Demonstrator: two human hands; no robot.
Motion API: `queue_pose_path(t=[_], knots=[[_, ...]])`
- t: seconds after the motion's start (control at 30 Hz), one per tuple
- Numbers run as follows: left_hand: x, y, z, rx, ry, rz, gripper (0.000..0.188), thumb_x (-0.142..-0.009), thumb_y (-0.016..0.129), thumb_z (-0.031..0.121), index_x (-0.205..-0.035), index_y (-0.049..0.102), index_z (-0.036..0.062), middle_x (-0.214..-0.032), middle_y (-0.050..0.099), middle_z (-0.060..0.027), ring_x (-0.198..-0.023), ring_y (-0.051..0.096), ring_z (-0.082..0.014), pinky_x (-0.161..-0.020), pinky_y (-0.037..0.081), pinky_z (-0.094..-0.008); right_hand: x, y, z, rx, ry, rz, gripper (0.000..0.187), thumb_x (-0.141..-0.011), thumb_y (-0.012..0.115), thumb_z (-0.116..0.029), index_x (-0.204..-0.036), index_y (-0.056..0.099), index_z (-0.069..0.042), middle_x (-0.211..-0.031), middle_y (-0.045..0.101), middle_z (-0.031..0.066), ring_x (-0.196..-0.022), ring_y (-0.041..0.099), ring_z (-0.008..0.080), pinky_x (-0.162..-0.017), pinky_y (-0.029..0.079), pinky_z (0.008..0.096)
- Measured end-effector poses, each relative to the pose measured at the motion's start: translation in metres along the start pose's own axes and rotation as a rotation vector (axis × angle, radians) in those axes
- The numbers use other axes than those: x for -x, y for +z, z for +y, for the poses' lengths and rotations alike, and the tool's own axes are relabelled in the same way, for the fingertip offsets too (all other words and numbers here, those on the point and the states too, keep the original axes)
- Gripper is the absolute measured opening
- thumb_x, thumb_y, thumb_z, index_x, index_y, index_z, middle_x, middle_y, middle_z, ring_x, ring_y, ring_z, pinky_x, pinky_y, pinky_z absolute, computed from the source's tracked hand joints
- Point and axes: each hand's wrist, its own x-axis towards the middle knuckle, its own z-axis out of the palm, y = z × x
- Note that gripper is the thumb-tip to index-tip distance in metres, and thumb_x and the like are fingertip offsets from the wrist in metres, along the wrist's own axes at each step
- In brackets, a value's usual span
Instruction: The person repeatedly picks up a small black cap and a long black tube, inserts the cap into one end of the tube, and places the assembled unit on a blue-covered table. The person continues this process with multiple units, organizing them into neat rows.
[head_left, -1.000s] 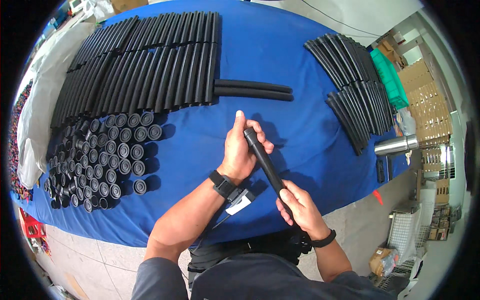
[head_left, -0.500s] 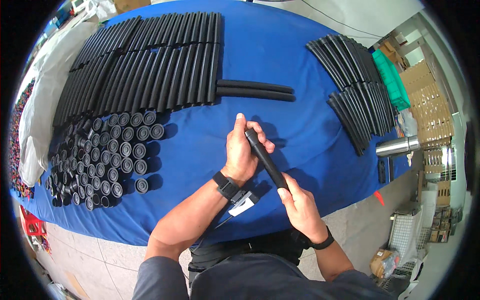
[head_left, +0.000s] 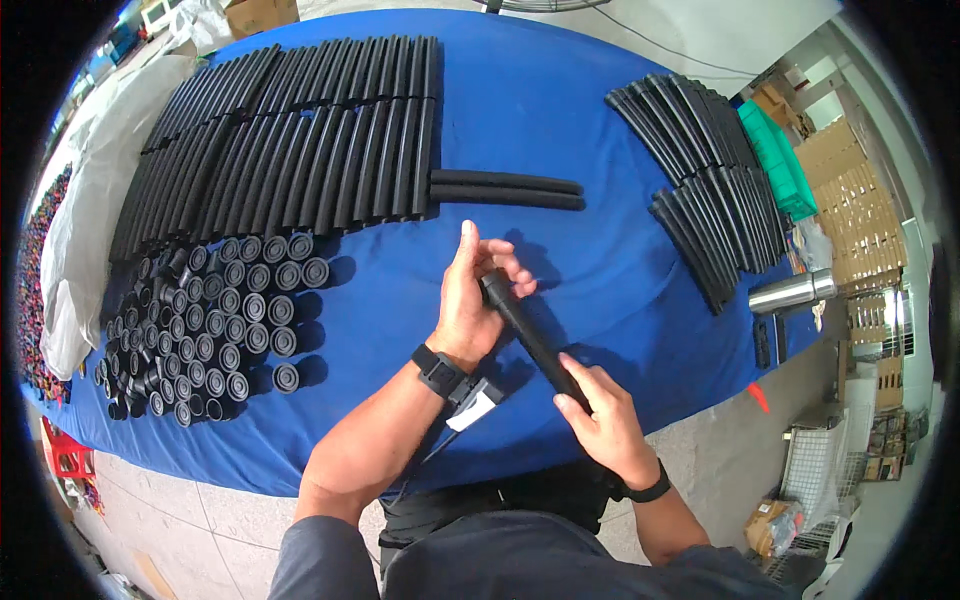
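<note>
A black tube (head_left: 537, 345) slants between my two hands above the blue table cloth. My right hand (head_left: 606, 418) is closed round its lower, nearer end. The upper end carries a wider black end cap (head_left: 494, 287), which lies against the palm of my left hand (head_left: 472, 302). The left thumb points up, away from the tube, and the left fingers are loosely bent and apart beyond the cap. To the left stand many loose round black caps (head_left: 285, 376) in a cluster. Two black tubes (head_left: 508, 189) lie side by side beyond my hands.
Rows of black tubes (head_left: 330, 160) cover the far left of the blue cloth (head_left: 400, 270). More black tubes (head_left: 715, 205) fan out at the right, by a green bin (head_left: 777, 160). A steel flask (head_left: 792, 291) lies near the right edge; white sheeting (head_left: 85, 250) drapes the left.
My left hand and the capped end of the tube have shifted slightly left. The right hand keeps its grip. The whole view has moved a little.
</note>
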Motion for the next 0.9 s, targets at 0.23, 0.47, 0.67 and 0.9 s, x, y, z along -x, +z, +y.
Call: queue_pose_path(t=[0.23,0.47,0.67,0.9], knots=[[0.004,-0.001,-0.005,0.019,0.013,0.032,0.056,-0.102,0.051,0.062,-0.078,0.057,0.0114,-0.064,0.046,-0.0001,-0.054,0.045,-0.0148,-0.051,0.038,-0.0311,0.010,0.011,-0.003,-0.412,0.327,-0.208,0.062,-0.103,0.061,-0.016,-0.156,0.035,0.000,-0.096,0.066,0.0218,-0.081,0.070,0.0222,-0.072,0.054,0.0345],[0.009,-0.001,-0.002,0.031,0.017,0.061,0.052,-0.102,0.052,0.061,-0.077,0.056,0.0149,-0.063,0.047,0.0022,-0.053,0.043,-0.0124,-0.051,0.036,-0.0289,0.010,0.023,-0.010,-0.263,0.136,-0.092,0.062,-0.101,0.062,-0.012,-0.154,0.034,0.004,-0.123,0.064,0.0339,-0.112,0.067,0.0456,-0.088,0.055,0.0434],[0.009,0.005,-0.001,0.033,-0.014,0.090,0.052,-0.103,0.052,0.060,-0.075,0.052,0.0161,-0.062,0.041,0.0035,-0.051,0.038,-0.0117,-0.049,0.033,-0.0288,0.013,0.029,0.000,-0.126,-0.013,0.031,0.064,-0.100,0.064,-0.016,-0.154,0.035,0.002,-0.109,0.068,0.0314,-0.098,0.069,0.0465,-0.078,0.057,0.0465],[0.010,0.004,-0.004,0.046,-0.020,0.056,0.049,-0.103,0.052,0.058,-0.074,0.053,0.0175,-0.060,0.042,0.0035,-0.051,0.040,-0.0106,-0.047,0.032,-0.0282,0.019,0.032,0.007,-0.127,-0.038,0.065,0.068,-0.097,0.068,-0.017,-0.155,0.035,-0.002,-0.088,0.067,0.0231,-0.073,0.069,0.0398,-0.061,0.055,0.0469]])
